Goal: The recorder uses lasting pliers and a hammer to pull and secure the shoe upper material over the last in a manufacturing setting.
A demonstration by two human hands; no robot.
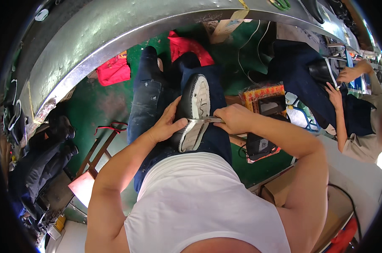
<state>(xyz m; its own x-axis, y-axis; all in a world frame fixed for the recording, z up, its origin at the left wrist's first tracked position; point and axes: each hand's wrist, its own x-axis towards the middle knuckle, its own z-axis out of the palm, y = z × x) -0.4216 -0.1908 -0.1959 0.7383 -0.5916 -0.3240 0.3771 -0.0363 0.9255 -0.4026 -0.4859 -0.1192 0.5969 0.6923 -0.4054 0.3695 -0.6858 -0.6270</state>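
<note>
A black shoe lies sole up across my thighs, its pale, unfinished underside facing me and a dark mark drawn on it. Wrapped around the shoe's left side is my left hand, closed, with the thumb near the sole's edge. My right hand is closed on the handle of a slim metal tool, whose exact kind I cannot make out. The tool lies crosswise over the middle of the sole, and its far end meets the shoe's edge beside my left thumb.
A curved metal bench spans the far side. Red cloths lie beyond my legs. At right, a co-worker handles another black shoe. Black boxlike items sit right of my knees; a wooden stool frame stands left.
</note>
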